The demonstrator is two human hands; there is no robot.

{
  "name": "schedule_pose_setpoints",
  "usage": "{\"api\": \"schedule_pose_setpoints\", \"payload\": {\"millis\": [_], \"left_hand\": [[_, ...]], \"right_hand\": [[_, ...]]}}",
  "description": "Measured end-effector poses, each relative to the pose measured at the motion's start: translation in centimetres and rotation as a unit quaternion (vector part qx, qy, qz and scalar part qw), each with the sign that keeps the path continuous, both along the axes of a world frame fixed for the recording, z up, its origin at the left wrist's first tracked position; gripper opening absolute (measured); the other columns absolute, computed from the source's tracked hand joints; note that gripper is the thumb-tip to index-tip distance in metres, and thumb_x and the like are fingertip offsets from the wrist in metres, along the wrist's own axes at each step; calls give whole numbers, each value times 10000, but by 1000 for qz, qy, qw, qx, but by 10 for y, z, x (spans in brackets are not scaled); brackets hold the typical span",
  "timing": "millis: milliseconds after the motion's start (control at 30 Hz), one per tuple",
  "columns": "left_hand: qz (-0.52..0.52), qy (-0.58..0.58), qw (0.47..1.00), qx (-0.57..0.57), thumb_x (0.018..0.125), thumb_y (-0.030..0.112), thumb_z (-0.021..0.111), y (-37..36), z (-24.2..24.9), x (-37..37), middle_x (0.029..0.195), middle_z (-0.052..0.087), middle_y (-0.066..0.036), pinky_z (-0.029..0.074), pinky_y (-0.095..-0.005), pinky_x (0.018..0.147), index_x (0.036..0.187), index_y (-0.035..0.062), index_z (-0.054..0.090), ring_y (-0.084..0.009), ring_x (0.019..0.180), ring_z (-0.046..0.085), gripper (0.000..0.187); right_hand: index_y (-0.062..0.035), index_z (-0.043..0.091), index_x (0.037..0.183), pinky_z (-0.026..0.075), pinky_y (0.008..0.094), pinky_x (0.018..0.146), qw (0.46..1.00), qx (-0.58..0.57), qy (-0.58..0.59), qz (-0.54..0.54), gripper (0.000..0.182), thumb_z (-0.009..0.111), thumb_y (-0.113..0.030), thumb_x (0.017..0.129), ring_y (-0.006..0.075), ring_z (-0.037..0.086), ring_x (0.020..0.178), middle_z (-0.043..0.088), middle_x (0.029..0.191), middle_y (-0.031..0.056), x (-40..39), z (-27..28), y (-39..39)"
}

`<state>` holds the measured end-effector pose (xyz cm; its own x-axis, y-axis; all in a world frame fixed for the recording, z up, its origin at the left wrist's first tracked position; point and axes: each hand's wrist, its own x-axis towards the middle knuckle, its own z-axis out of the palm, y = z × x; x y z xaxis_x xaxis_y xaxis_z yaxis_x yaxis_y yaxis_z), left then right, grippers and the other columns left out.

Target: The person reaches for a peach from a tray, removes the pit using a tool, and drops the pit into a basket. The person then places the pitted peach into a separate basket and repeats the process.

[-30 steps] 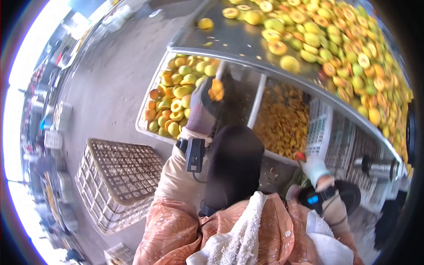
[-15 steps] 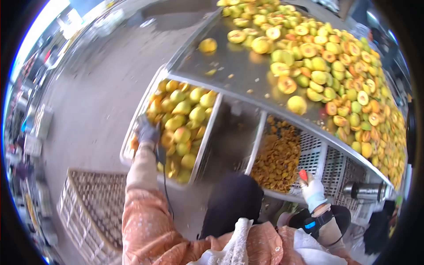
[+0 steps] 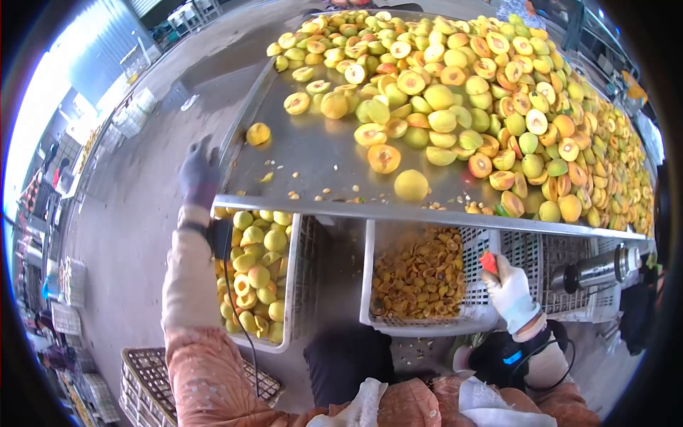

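My left hand (image 3: 199,174), in a grey glove, is raised beside the left edge of the metal table (image 3: 313,160). Its fingers are stretched apart, with nothing visible in them. Below its wrist stands a white crate of whole yellow peaches (image 3: 260,267), some of them cut. My right hand (image 3: 512,292), in a white glove, is closed around a red-handled tool (image 3: 488,262); the tool's working end cannot be made out. That hand is just right of a crate of peach pits and scraps (image 3: 420,277). Many halved peaches (image 3: 462,92) are heaped on the table.
A metal flask (image 3: 597,270) lies over the crates at the right. A woven-look plastic basket (image 3: 146,384) is on the floor at the lower left. Loose pits and a single peach (image 3: 258,134) are on the table's left part.
My left hand has moved from the crate of peaches up to the table's left edge. My right hand still grips the red-handled tool. The view has turned and shifted.
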<state>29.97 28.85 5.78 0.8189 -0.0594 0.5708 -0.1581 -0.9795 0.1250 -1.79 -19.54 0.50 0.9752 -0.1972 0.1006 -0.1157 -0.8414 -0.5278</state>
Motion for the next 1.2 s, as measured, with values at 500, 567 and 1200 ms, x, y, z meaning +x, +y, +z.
{"api": "schedule_pose_setpoints", "payload": {"millis": [500, 567, 1200], "left_hand": [[-226, 403, 751, -471, 827, 207, 693, -125, 14, -22, 1064, 599, -101, 539, -351, 757, 1211, -6, 499, -216, 899, 632, 481], [-351, 433, 659, -505, 897, 209, 595, -152, 37, -77, 1159, 555, -142, 511, -371, 866, 1308, -31, 410, -246, 1006, 603, 510], [-424, 223, 789, -385, 783, 11, 655, -307, -45, -281, 1099, 598, -123, 484, -315, 881, 1219, -37, 469, -220, 998, 600, 476]], "right_hand": [[-42, 603, 1032, 482, 403, 645, 979, 201, 20, -22, 294, 656, -262, 844, 387, 609, 746, 625, 816, 217, -20, 33, -7], [-26, 605, 1025, 472, 384, 659, 966, 256, 36, -12, 300, 646, -275, 863, 348, 607, 724, 626, 808, 209, -25, 38, 1], [14, 586, 1029, 461, 382, 641, 943, 331, 7, -41, 375, 567, -342, 914, 363, 615, 715, 600, 732, 214, -64, 11, 51]]}}
